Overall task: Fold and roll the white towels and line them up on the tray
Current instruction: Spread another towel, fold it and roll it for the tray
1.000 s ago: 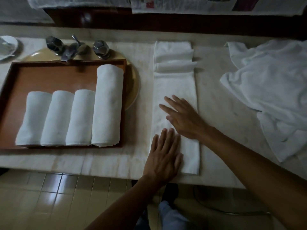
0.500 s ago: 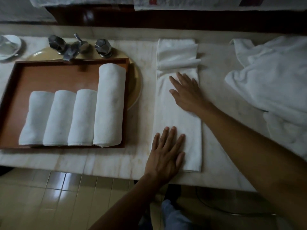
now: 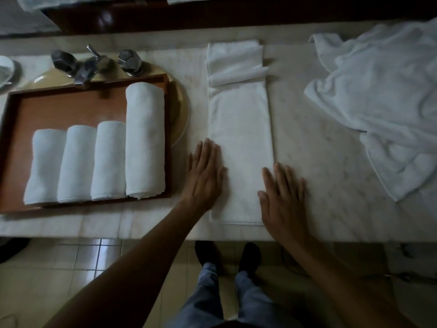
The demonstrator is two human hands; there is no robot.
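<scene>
We show the folded towel strip [image 3: 240, 147] lying on the counter [image 3: 319, 162] just beside the tray [image 3: 71, 110], on its right, long axis parallel to the tray's right wall. The left hand [image 3: 204, 176] lies flat on the strip's tray-side edge. The right hand [image 3: 282, 197] lies flat at the edge away from the tray, mostly on the counter. Fingers of both are straight and slightly spread, and neither holds anything.

We judge that rolling comes next. Uneven pressure from the two hands would skew the roll into a cone. The loose doubled-back layers at the strip's far end could slip open as the roll reaches them. The rolled towels [image 3: 144, 138] already reach the tray's right wall, so a fifth roll may be crowded — free floor shows only behind the shorter rolls and in a narrow gap at the left wall.

Counts:
- Rolled towels in the tray: four — three short, one longer, side by side and touching.
- Folded strips: one.
- Unfolded towel heap [image 3: 378, 95]: one, well apart from the tray beyond the strip. We cannot tell how many towels it holds.
- Hands: two.
</scene>
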